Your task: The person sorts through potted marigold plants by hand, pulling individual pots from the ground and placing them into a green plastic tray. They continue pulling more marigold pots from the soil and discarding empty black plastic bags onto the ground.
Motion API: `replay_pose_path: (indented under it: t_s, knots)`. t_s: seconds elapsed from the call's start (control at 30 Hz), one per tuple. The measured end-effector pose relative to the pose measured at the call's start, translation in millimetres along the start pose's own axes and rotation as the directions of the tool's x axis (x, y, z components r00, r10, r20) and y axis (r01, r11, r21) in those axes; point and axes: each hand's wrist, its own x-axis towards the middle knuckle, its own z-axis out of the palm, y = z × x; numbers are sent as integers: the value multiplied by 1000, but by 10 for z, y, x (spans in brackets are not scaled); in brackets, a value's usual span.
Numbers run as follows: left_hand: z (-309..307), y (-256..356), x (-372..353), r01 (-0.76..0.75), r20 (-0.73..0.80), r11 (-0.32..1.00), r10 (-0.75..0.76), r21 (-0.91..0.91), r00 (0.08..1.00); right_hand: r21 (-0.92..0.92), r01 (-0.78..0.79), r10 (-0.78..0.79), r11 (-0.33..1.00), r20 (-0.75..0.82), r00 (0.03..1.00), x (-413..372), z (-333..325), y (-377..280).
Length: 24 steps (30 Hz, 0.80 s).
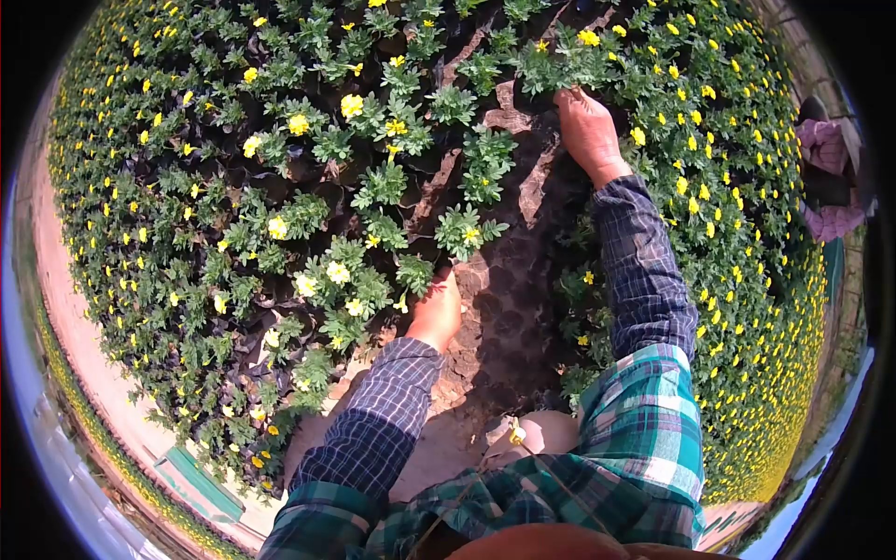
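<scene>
Rows of leafy green plants with yellow flowers fill the view. My left hand is low at the centre, its fingertips partly hidden at the base of a small plant in a dark bag. Farther forward and to the right, my right hand has its fingers closed just below the leaves of another plant. Foliage covers those fingertips, so what they pinch is hidden. Between the two hands runs a strip of dark, patterned soil.
Dense flowering plants stand at the right and more at the left. Another person's checked pink clothing shows at the far right edge. A green board lies at lower left beside a pale path.
</scene>
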Motion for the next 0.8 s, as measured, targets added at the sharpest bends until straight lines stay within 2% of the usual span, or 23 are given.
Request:
replay_pose_path:
  t_s: [0.03, 0.1, 0.13, 0.17, 0.2, 0.23, 0.27, 0.3, 0.37, 0.43, 0.47, 0.5, 0.57, 0.6, 0.63, 0.67, 0.7, 0.73, 0.77, 0.8]
  knots:
    - [11, -5, 6, -6, -4, 1000, 6, 2, 1000, -92, 128, -123, 987, 57, 991, -21, 174, 61]
    - [72, -48, 27, -5, 20, 1000, 5, -19, 1000, 49, 163, -164, 985, 12, 986, -114, 391, 82]
    - [17, -4, 14, 37, 47, 999, -36, -8, 998, 99, 134, -144, 986, 93, 985, -139, 375, 57]
    - [74, -57, 30, 39, 45, 999, -39, -5, 998, 193, -38, 4, 980, 175, 985, -161, 313, 20]
    - [190, -133, 58, -34, -52, 999, 35, 15, 998, 227, -153, 159, 962, -11, 987, -162, 345, 42]
    - [184, -131, 56, -106, -145, 994, 110, 41, 983, 280, -256, 315, 925, -187, 931, -167, 335, 66]
    - [174, -132, 50, -55, -47, 998, 53, -38, 997, 183, -410, 442, 893, -193, 876, -168, 292, 134]
    - [169, -124, 36, -56, -44, 998, 55, -36, 998, 100, -520, 529, 848, -161, 833, -178, 253, 188]
    - [148, -101, 35, -2, -11, 997, 1, -80, 1000, -44, -591, 589, 805, -44, 807, -163, 399, 413]
    - [121, -83, 47, 1, 2, 997, -1, -78, 1000, -47, -560, 561, 827, 119, 819, -99, 472, 512]
    - [117, -76, 43, 9, 25, 997, -7, -75, 1000, -16, -618, 617, 786, 67, 784, -57, 496, 478]
    - [129, -76, 36, 6, 15, 997, -5, -73, 1000, -12, -645, 643, 764, 95, 760, -50, 477, 479]
    - [157, -95, 48, -11, -31, 999, 10, -33, 999, -95, -665, 670, 741, 40, 741, -4, 535, 483]
    - [170, -112, 66, 6, 3, 998, -6, -57, 1000, -89, -664, 669, 742, 34, 743, 19, 571, 521]
    - [106, -81, 66, 6, -3, 998, -6, -55, 1000, -104, -654, 662, 750, 97, 744, 27, 603, 592]
    - [43, -51, 48, 39, 46, 989, -32, -139, 998, -119, -642, 653, 757, 161, 740, 26, 645, 648]
    - [-5, -27, 29, 76, 102, 972, -55, -223, 993, -118, -641, 652, 758, 161, 741, 5, 700, 683]
    - [49, -58, 48, 42, 59, 991, -35, -124, 998, -107, -575, 582, 811, 52, 811, 11, 672, 642]
    - [111, -80, 61, 44, 60, 991, -37, -126, 997, -104, -503, 499, 858, -57, 864, 19, 646, 606]
    - [182, -108, 60, 10, 0, 996, -10, -90, 1000, -83, -478, 469, 875, -109, 877, 19, 601, 596]
